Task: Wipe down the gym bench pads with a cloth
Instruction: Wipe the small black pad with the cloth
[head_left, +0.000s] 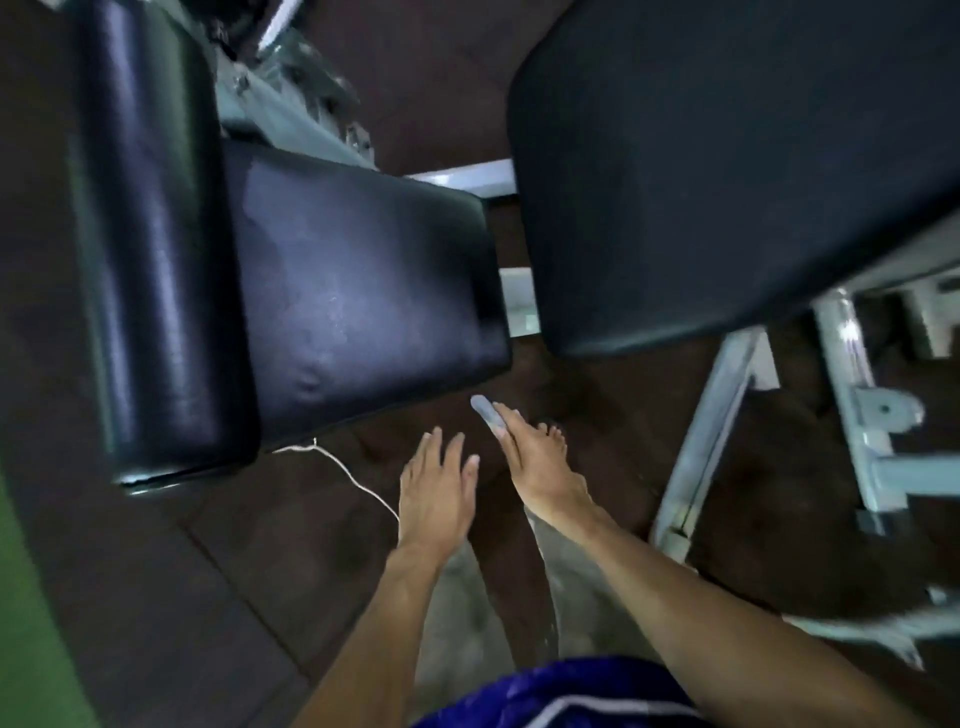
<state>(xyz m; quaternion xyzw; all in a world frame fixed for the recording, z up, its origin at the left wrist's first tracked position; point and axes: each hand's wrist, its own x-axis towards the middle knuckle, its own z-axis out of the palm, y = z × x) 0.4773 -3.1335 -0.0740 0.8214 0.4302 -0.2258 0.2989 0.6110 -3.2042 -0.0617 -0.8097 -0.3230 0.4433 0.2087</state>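
Two hands, the left hand (435, 499) and right hand (540, 467), hang flat and hold nothing; no cloth is visible. The glossy seat pad (363, 280) at eleven o'clock looks smooth, firm, probably slippery

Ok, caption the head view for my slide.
Both bare hands, left and right, reach toward the black bench pad; no cloth visible.

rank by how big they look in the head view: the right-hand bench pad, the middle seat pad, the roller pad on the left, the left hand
1. Right-hand bench pad, though cut off by the frame edge.
2. Middle seat pad and roller pad: too alike to rank.
3. Left hand, smallest despite being nearer the camera.
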